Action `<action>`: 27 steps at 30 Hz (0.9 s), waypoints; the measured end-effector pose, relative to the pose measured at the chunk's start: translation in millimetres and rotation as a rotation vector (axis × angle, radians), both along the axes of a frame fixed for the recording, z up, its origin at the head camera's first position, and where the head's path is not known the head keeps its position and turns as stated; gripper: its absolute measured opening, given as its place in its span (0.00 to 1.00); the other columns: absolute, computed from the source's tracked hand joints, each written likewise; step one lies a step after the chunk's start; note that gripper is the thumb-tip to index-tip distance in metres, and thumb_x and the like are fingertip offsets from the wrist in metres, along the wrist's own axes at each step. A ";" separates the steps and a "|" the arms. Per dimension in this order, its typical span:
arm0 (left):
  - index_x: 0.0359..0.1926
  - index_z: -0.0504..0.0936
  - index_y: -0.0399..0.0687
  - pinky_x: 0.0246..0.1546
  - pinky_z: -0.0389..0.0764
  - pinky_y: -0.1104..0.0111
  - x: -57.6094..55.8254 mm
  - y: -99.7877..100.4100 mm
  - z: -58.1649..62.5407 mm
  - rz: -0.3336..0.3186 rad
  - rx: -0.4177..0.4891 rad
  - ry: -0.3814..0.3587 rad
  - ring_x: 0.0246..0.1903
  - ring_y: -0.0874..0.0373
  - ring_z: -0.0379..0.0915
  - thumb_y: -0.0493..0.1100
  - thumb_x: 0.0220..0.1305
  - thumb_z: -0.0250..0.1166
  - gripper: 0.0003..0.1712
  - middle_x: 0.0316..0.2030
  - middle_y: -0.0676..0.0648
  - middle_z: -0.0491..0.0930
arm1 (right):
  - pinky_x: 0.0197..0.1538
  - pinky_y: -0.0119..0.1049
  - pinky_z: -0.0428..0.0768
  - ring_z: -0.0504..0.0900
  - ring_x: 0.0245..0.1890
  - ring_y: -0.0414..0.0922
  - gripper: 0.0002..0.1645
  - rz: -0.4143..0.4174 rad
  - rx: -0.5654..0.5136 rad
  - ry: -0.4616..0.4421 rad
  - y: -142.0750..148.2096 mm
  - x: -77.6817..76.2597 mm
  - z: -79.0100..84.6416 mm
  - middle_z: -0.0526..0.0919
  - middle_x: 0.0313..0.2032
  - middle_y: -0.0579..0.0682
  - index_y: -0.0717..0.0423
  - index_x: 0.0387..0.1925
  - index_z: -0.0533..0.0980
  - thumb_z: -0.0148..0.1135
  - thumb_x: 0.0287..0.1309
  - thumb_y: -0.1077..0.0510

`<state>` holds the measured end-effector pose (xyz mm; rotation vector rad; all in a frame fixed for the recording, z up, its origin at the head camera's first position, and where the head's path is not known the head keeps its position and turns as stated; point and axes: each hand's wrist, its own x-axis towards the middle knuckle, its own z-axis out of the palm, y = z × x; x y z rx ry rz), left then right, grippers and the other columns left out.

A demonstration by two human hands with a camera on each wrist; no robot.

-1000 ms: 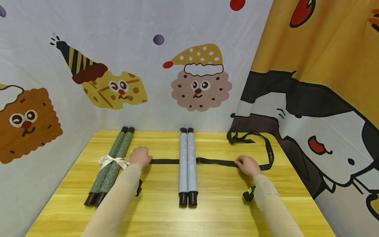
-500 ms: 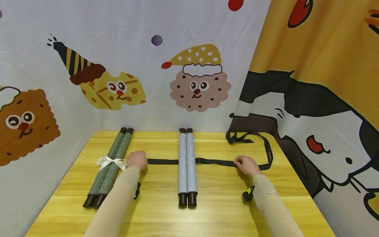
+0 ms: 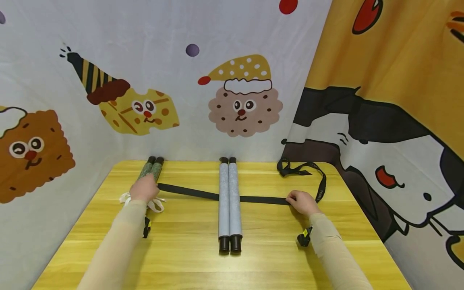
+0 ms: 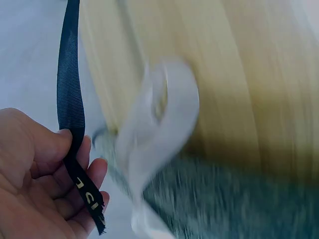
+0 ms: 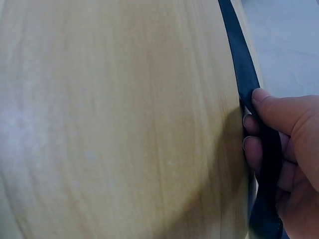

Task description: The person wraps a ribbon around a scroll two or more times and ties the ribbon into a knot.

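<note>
A black ribbon [image 3: 192, 192] printed with pale letters stretches across the table, passing under a pale blue-grey scroll [image 3: 230, 201] rolled from both ends with dark knobs. My left hand [image 3: 144, 188] pinches the ribbon near its frayed end, thumb against fingers, as the left wrist view shows. That hand is over a green scroll [image 4: 239, 204] tied with a white bow [image 4: 174, 109], hiding much of it in the head view. My right hand [image 3: 303, 202] pinches the ribbon right of the blue-grey scroll, between thumb [image 5: 264, 99] and fingers.
The ribbon's spare length [image 3: 320, 187] curves to the table's back right, ending in a loose tangle [image 3: 290, 168]. The wooden table [image 3: 268, 262] meets a cartoon-printed white cloth [image 3: 163, 72] at the back and a yellow one [image 3: 398, 72] at right.
My left hand has moved left and slightly back over the green scroll, drawing the ribbon straighter and at a slant. The spare length at right has shortened. My right hand has stayed put.
</note>
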<state>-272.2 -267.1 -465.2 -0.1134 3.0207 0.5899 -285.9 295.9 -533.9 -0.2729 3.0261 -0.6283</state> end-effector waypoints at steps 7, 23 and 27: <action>0.40 0.73 0.30 0.21 0.73 0.52 10.9 -45.2 12.3 0.102 -0.011 0.027 0.24 0.42 0.75 0.33 0.60 0.58 0.09 0.29 0.37 0.78 | 0.39 0.47 0.77 0.77 0.29 0.44 0.07 0.006 -0.005 0.012 -0.5 1.4 1.0 0.82 0.30 0.46 0.55 0.33 0.81 0.65 0.64 0.56; 0.42 0.74 0.24 0.23 0.77 0.45 16.3 -50.4 -6.1 0.214 -0.012 0.083 0.30 0.31 0.76 0.33 0.60 0.54 0.13 0.32 0.27 0.77 | 0.40 0.47 0.77 0.76 0.28 0.44 0.07 0.006 -0.010 0.007 -0.9 -0.2 -1.5 0.82 0.30 0.46 0.55 0.33 0.81 0.65 0.65 0.56; 0.41 0.77 0.24 0.35 0.76 0.41 11.3 -25.0 -10.5 0.119 -0.102 0.173 0.32 0.31 0.75 0.35 0.63 0.59 0.13 0.34 0.28 0.77 | 0.39 0.47 0.77 0.76 0.28 0.44 0.07 0.005 0.001 0.021 -0.2 -0.8 -2.1 0.82 0.29 0.46 0.54 0.32 0.80 0.65 0.64 0.56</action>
